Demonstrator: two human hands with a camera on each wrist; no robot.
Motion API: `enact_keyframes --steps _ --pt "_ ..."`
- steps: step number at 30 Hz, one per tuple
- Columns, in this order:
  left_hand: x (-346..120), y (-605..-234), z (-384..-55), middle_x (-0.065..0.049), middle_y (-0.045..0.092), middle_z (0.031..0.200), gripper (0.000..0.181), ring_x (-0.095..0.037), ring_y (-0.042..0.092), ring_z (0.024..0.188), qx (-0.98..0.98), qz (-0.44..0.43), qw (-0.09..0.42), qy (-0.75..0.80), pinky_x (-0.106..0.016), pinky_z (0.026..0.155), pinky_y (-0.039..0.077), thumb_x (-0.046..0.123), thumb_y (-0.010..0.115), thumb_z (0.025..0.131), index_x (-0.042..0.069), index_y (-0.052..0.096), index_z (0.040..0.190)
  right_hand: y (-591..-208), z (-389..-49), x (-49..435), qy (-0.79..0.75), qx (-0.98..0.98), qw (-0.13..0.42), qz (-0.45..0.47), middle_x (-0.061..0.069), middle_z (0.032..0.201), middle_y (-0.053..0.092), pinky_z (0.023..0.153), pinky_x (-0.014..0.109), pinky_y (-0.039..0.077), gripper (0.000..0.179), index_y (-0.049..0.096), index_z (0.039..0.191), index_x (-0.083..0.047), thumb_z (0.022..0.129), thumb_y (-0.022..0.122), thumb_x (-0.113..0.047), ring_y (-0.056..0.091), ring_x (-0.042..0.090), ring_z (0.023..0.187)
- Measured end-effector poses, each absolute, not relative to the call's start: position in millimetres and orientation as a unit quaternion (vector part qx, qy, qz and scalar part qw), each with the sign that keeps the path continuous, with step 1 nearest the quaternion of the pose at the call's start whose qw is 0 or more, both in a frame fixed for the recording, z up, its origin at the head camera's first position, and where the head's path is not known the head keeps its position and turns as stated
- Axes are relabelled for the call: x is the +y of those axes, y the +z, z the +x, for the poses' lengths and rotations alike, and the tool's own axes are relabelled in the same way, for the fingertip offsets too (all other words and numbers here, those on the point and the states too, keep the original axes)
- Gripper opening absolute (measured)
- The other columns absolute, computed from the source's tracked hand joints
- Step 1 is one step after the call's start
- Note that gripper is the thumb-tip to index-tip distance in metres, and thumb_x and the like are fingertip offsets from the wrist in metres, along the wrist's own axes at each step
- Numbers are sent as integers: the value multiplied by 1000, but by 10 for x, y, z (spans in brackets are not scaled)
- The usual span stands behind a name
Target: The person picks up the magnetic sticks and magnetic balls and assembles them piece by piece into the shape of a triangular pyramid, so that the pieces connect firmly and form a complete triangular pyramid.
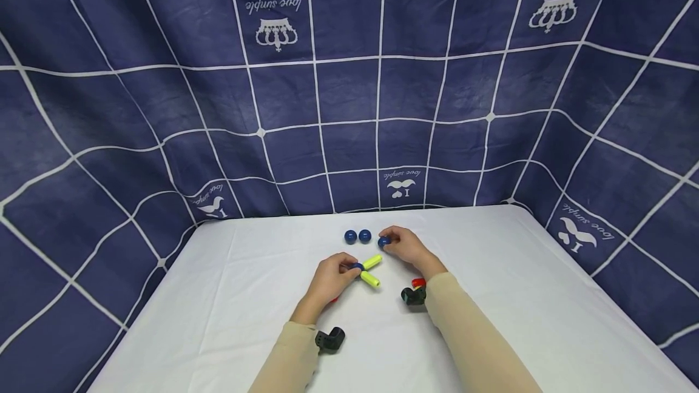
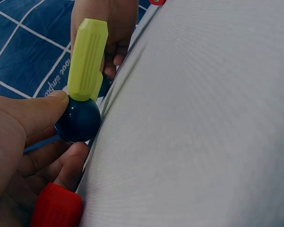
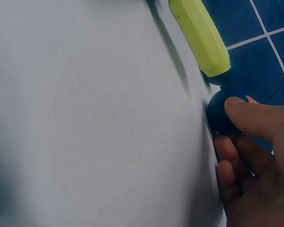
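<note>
In the head view my left hand pinches a dark blue ball between thumb and fingers. Two yellow-green rods stick out from this ball to the right, spread in a V. The left wrist view shows one ridged rod rising from the ball, partly covering the other. Farther back and to the right, my right hand holds a second blue ball by thumb and fingertips, close to the tabletop. That ball appears beside a yellow-green rod in the right wrist view.
Two more blue balls sit side by side at the back of the white-covered table. A red piece lies under the left hand, another red piece by the right wrist. A blue checked curtain stands behind.
</note>
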State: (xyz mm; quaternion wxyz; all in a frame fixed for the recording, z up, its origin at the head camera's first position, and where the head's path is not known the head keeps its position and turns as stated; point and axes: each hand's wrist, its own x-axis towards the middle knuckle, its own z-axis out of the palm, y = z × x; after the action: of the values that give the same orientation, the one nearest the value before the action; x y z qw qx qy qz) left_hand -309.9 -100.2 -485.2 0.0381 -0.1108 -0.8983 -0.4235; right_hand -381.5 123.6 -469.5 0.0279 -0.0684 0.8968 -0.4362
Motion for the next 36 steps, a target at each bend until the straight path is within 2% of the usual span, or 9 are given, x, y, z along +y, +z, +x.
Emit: enact_keyframes --steps 7,15,36 --pt "-998 -4848 -3097 1 71 97 18 -8 58 79 -899 -110 42 -421 -26 71 49 24 74 90 16 73 107 -4715 -3772 1321 -438 893 43 -95 5 105 65 82 31 42 32 71 117 -15 87 71 -6 53 20 93" --pt "-993 -4854 -3102 1 71 96 18 -9 59 79 -901 -112 44 -416 -26 72 49 23 74 90 16 72 107 -4732 -3680 1370 -447 886 64 -103 1 114 67 93 36 46 29 71 118 -20 91 71 -10 55 19 96" --pt "-987 -4852 -3086 1 71 96 18 -8 60 79 -902 -112 47 -414 -25 72 49 23 75 90 16 72 106 -4795 -3652 1410 -476 868 92 -106 1 116 67 101 41 46 30 71 119 -23 92 70 -11 58 19 104"
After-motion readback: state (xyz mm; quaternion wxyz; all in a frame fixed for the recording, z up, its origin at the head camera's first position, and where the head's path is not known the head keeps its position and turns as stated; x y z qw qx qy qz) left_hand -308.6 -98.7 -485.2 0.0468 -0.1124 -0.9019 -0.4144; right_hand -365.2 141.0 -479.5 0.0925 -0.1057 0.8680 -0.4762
